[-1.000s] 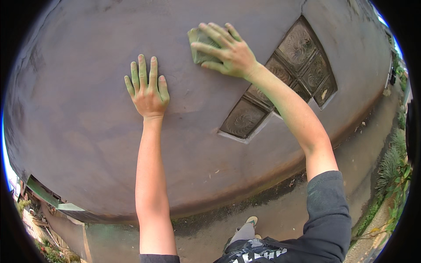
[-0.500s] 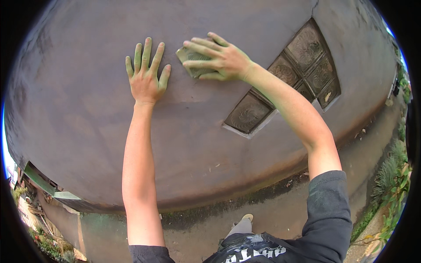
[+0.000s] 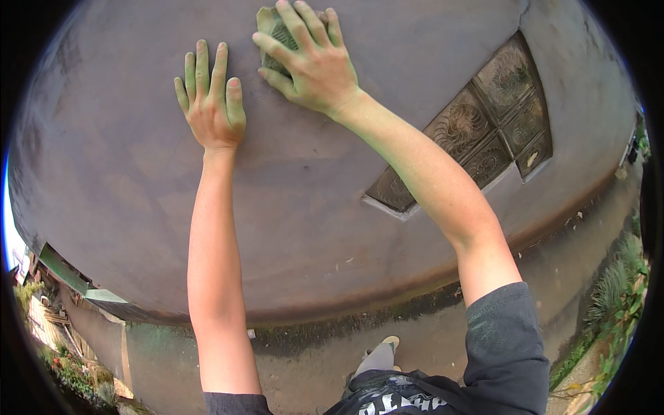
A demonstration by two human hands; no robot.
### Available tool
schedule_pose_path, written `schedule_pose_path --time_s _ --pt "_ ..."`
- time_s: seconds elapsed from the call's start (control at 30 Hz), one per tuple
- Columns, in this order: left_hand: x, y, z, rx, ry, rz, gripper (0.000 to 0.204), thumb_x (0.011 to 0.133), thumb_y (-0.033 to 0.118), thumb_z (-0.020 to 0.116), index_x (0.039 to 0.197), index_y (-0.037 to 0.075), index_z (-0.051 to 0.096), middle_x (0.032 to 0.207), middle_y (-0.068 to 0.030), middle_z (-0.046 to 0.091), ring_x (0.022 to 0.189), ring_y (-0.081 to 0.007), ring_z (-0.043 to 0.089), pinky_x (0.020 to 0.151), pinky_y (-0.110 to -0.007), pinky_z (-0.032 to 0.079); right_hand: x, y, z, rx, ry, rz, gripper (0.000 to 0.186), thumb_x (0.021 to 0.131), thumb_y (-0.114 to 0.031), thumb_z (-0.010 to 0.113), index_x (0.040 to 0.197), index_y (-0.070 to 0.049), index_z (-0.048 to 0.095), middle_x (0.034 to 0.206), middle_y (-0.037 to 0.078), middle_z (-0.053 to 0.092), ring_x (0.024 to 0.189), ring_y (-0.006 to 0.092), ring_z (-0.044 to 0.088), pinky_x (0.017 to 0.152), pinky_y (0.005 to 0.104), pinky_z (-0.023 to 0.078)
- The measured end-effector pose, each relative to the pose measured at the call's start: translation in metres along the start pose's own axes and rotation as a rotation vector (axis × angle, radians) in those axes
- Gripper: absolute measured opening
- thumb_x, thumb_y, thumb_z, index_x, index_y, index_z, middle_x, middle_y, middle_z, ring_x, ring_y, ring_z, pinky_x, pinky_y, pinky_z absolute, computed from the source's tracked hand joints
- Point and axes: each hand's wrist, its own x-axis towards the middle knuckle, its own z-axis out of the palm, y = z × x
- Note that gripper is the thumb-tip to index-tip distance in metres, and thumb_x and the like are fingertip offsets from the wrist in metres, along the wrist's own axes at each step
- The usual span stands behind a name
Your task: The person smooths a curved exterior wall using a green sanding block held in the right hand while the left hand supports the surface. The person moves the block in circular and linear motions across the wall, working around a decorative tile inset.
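Observation:
Against the grey wall [image 3: 290, 221], my left hand [image 3: 213, 114] lies flat with its fingers spread and nothing in it. My right hand [image 3: 318, 69] presses a flat green pad [image 3: 267, 19] to the wall, up and to the right of the left hand. The pad has a pale green edge and a darker, ridged-looking patch; the fingers cover much of it, so its exact kind cannot be made out. Green dust or stain coats the fingers of both hands.
Right of my hands, patterned brown glass panes [image 3: 460, 124] are set into the wall. A paved path [image 3: 422, 321] runs along the wall's foot, with green plants [image 3: 609, 290] at the right. A green-edged opening [image 3: 62, 273] shows at the lower left.
My right hand has moved up and left along the wall with the pad, its fingers now pointing upward. My left hand appears slightly higher and further left. The view has shifted a little.

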Motion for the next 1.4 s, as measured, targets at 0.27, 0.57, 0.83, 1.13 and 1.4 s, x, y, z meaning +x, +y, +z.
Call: schedule_pose_path --time_s 0.27,0.57,0.83,1.13,1.4 --pt "-0.037 -0.001 -0.014 0.122 -0.130 -0.018 0.063 0.100 0.043 0.057 0.161 0.031 0.050 0.173 -0.0040 0.036 0.158 -0.0324 0.034 0.127 -0.060 0.022 -0.125 -0.061 0.001 0.289 -0.348 -0.485 0.053 0.092 -0.050 0.074 0.141 -0.038 0.060 0.165 0.002 0.045 0.146 0.0220 0.048 0.127 0.0526 0.033" --pt "-0.071 0.002 -0.016 0.138 -0.100 -0.094 0.062 0.098 0.042 0.059 0.158 0.030 0.054 0.171 -0.0050 0.039 0.157 -0.0316 0.036 0.127 -0.060 0.022 0.022 0.060 -0.032 -0.131 0.089 0.111 0.053 0.101 -0.045 0.064 0.145 -0.017 0.057 0.163 0.023 0.040 0.153 0.0419 0.033 0.125 0.0634 0.025" --pt "-0.068 -0.001 -0.017 0.110 -0.044 -0.094 0.061 0.096 0.043 0.061 0.155 0.030 0.057 0.168 -0.0036 0.046 0.153 -0.0315 0.042 0.125 -0.060 0.028 -0.110 -0.010 -0.034 0.261 -0.499 -0.736 0.044 0.094 -0.051 0.072 0.135 -0.038 0.062 0.160 -0.003 0.049 0.146 0.0167 0.049 0.124 0.0461 0.039" --pt "-0.069 0.002 -0.017 0.136 -0.056 -0.106 0.066 0.093 0.048 0.066 0.156 0.035 0.054 0.170 -0.0004 0.042 0.153 -0.0288 0.042 0.125 -0.058 0.029 0.014 0.049 -0.031 -0.104 0.014 0.019 0.051 0.101 -0.042 0.066 0.147 -0.020 0.060 0.161 0.022 0.044 0.150 0.0429 0.039 0.124 0.0607 0.029" --pt "-0.068 0.004 -0.018 0.167 -0.073 -0.121 0.068 0.092 0.049 0.064 0.158 0.035 0.053 0.171 -0.0006 0.041 0.154 -0.0289 0.041 0.126 -0.059 0.027 -0.098 0.013 -0.025 0.354 -0.510 -0.742 0.046 0.094 -0.046 0.073 0.137 -0.037 0.061 0.163 -0.003 0.048 0.147 0.0179 0.049 0.123 0.0464 0.041"
